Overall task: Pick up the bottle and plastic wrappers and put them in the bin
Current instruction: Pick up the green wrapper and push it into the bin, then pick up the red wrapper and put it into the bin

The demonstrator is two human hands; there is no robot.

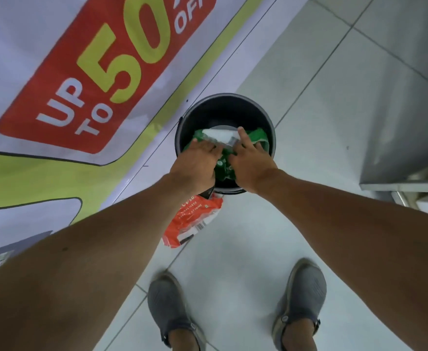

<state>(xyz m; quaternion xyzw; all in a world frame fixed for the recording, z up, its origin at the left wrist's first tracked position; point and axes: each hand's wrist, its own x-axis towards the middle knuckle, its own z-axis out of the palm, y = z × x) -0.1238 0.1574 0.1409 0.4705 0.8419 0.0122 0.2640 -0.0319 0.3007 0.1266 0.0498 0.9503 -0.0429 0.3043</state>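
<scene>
A black round bin (223,103) stands on the white tiled floor beside a large printed banner. Both of my hands reach over its mouth. My left hand (197,163) and my right hand (251,160) press down on green plastic wrappers (258,138) and a clear and white wrapper (220,135) at the bin's opening. Fingers of both hands lie on the wrappers; whether they grip them is unclear. An orange-red wrapper (195,221) lies on the floor just in front of the bin, below my left wrist. No bottle is clearly visible.
The banner (93,79) with "UP TO 50 OFF" covers the floor or wall at the left. A steel cabinet (405,122) stands at the right. My two feet in grey shoes (172,307) stand on the tiles below the bin.
</scene>
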